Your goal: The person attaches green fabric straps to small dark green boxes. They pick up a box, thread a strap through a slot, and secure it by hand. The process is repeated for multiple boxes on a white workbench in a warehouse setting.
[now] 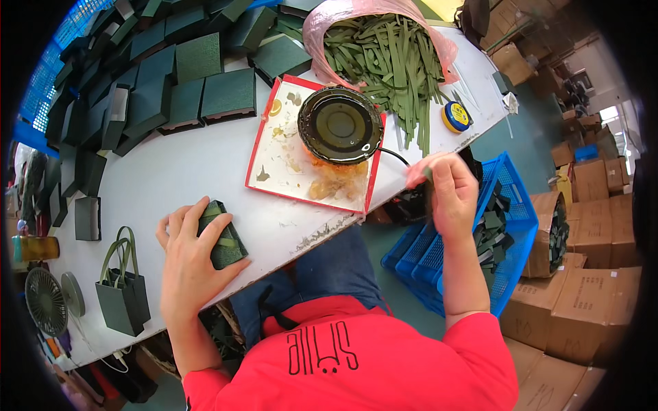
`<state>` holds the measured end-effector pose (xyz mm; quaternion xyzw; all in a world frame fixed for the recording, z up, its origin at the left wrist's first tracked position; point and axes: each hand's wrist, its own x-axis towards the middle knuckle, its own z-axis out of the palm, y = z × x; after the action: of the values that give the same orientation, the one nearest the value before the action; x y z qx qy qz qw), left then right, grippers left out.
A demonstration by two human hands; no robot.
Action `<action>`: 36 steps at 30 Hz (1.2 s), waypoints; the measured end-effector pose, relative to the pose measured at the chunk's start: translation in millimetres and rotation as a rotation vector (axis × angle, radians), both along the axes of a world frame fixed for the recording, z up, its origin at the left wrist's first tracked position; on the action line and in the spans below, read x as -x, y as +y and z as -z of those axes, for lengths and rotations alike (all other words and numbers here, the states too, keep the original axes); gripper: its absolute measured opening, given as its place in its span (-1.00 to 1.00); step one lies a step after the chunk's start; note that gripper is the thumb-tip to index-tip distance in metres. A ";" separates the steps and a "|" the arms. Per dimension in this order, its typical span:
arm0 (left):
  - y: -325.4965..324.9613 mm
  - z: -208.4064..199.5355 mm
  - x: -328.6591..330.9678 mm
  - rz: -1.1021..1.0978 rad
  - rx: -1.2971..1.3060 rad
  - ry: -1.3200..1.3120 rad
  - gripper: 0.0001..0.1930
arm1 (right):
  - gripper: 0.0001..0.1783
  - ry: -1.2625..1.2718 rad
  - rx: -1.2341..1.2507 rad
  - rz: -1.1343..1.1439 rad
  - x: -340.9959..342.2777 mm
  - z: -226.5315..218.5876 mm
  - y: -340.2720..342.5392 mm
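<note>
My left hand (188, 250) holds a small dark green box (228, 250) down on the white table near its front edge, fingers around its sides. A lighter green strap (230, 242) lies across the box's upper face. Raised beyond the table's right front edge, my right hand (454, 195) is closed, thumb and fingers pinched together and partly blurred. A small bit of green shows at its fingertips; its kind is hard to make out. Nearby, a round dark pan of brownish liquid (340, 125) sits on a stained white board with a red rim (274, 164).
Green straps (394, 58) spill from a pink bag (321, 34). A round yellow-and-blue tin (456, 116) stands right. Green boxes (229, 96) crowd the far left; a handled green bag (122, 298) stands near left. Below right, a blue crate (517, 226) holds green pieces beside cartons (582, 301).
</note>
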<state>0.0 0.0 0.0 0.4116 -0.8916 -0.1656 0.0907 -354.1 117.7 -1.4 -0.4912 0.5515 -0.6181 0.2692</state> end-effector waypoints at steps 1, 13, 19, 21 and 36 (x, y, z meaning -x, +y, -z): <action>0.5 -1.3 2.5 0.004 0.031 -0.017 -0.31 | -0.68 -0.266 -0.051 -0.049 -8.9 -0.3 3.5; 1.2 7.1 -2.8 -0.010 0.036 0.017 -0.29 | -0.72 -0.561 -0.224 0.060 -51.8 23.5 -14.4; 2.5 10.1 -2.4 -0.013 0.029 0.040 -0.30 | -0.77 -0.657 -0.265 0.076 -51.4 29.9 -16.9; 2.8 10.5 -2.4 -0.013 0.024 0.043 -0.30 | -0.80 -0.689 -0.254 0.051 -50.5 29.4 -19.2; 2.8 10.8 -2.7 -0.003 0.001 0.054 -0.30 | -0.78 -0.713 -0.257 0.114 -57.2 32.3 -28.7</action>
<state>2.7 2.8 -10.8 0.4082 -0.8883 -0.1761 0.1153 -296.8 89.1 -33.7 -0.1761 0.5225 -0.6899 0.4690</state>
